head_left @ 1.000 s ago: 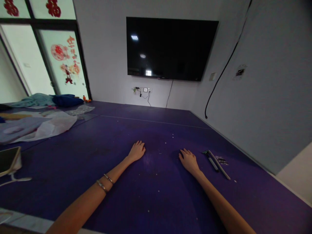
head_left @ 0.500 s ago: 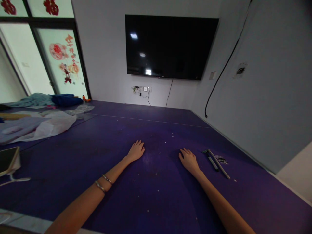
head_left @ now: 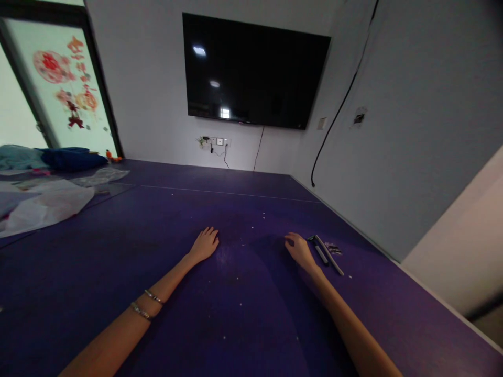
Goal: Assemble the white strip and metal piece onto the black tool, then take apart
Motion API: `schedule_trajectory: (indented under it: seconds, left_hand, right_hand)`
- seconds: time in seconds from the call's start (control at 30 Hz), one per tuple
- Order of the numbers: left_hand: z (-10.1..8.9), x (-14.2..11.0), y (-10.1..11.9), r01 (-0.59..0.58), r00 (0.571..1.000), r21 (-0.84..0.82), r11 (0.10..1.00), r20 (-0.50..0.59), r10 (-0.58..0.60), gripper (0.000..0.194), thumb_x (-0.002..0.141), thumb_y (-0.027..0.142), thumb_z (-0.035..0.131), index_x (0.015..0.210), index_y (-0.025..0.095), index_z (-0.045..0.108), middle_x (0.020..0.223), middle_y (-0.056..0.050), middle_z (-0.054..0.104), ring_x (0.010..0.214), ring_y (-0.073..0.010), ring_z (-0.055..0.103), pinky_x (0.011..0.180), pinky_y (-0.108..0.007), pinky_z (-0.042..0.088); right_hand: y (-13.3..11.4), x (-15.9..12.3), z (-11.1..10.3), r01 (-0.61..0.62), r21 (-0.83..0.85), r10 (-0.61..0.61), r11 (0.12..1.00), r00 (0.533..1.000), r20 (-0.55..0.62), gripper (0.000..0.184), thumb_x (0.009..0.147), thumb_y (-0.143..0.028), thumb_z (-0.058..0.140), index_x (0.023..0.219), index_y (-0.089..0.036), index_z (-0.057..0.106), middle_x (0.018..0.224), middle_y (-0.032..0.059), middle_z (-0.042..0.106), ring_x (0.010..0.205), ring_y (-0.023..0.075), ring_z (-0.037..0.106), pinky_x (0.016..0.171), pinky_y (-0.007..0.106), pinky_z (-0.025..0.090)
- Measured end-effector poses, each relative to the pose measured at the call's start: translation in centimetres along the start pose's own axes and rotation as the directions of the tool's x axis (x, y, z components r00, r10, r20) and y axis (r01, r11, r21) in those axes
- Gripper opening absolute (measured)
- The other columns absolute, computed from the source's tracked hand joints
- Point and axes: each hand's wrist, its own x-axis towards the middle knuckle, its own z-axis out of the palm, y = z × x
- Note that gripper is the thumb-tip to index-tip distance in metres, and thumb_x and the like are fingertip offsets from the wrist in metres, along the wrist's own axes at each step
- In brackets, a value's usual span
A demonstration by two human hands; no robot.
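Observation:
My left hand [head_left: 204, 244] lies palm down on the purple tabletop [head_left: 168, 314], its fingers stretched out and nothing under them that I can make out. Bracelets circle that forearm. Over the right half of the table, my right hand [head_left: 300, 250] has loosely bent fingers with a gap by the thumb; I see nothing in it. Just right of it lie a slim grey and black pen-like tool [head_left: 321, 255] and a long, pale, slightly curved rod [head_left: 332, 258]. Beside these is a small dark packet [head_left: 334, 248] with pale marks, too small to identify.
White and clear plastic sheets [head_left: 51, 207] spread over the table's left side, with blue cloth [head_left: 73, 158] behind. A television [head_left: 255, 73] hangs on the far wall above sockets [head_left: 218, 141]. A black cable [head_left: 341, 107] dangles along the right wall. White specks dot the tabletop.
The view has swung to the right, and the phone at the left edge has gone out of sight. My right hand has lifted and curled somewhat, closer to the pen-like tool. My left hand stays flat.

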Motion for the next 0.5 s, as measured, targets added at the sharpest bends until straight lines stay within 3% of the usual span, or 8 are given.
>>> schedule_trajectory:
  seconds: [0.1, 0.27, 0.37, 0.5]
  left_hand:
    - [0.4, 0.2, -0.3, 0.010, 1.000, -0.004, 1.000, -0.002, -0.010, 0.049, 0.087, 0.031, 0.029, 0.126, 0.008, 0.048, 0.135, -0.016, 0.042, 0.129, -0.0275, 0.031, 0.104, -0.044, 0.026]
    - [0.9, 0.5, -0.7, 0.013, 1.000, -0.010, 1.000, -0.011, -0.013, 0.048, 0.086, 0.032, 0.030, 0.125, 0.009, 0.048, 0.135, -0.015, 0.042, 0.129, -0.0276, 0.032, 0.104, -0.044, 0.026]
    - [0.9, 0.4, -0.7, 0.008, 1.000, -0.018, 1.000, -0.021, -0.009, 0.048, 0.086, 0.031, 0.030, 0.124, 0.009, 0.049, 0.135, -0.016, 0.042, 0.129, -0.0275, 0.032, 0.103, -0.044, 0.026]
    - [0.9, 0.4, -0.7, 0.006, 0.999, -0.015, 1.000, -0.034, -0.006, 0.048, 0.086, 0.031, 0.029, 0.124, 0.009, 0.049, 0.134, -0.015, 0.043, 0.129, -0.0262, 0.032, 0.104, -0.044, 0.026]
  right_hand:
    - [2.8, 0.0, -2.9, -0.114, -0.038, 0.112, 0.993, 0.992, -0.049, 0.034, 0.074, -0.016, 0.047, 0.102, -0.011, 0.066, 0.104, 0.0121, 0.065, 0.098, 0.0197, 0.059, 0.088, 0.026, 0.040]
    - [6.2, -1.5, -6.4, -0.319, -0.170, 0.325, 0.932, 0.946, 0.008, 0.031, 0.075, -0.019, 0.048, 0.097, -0.015, 0.069, 0.092, 0.0111, 0.069, 0.085, 0.0210, 0.063, 0.067, 0.023, 0.042]
    - [6.5, -2.4, -7.0, -0.352, -0.232, 0.373, 0.907, 0.926, 0.051, 0.028, 0.076, -0.024, 0.049, 0.093, -0.015, 0.069, 0.088, 0.0112, 0.069, 0.081, 0.0206, 0.063, 0.061, 0.023, 0.039]
    - [5.7, -3.2, -7.1, -0.318, -0.268, 0.362, 0.910, 0.922, 0.136, 0.024, 0.075, -0.017, 0.048, 0.086, -0.016, 0.070, 0.084, 0.0100, 0.068, 0.075, 0.0183, 0.063, 0.059, 0.022, 0.037]
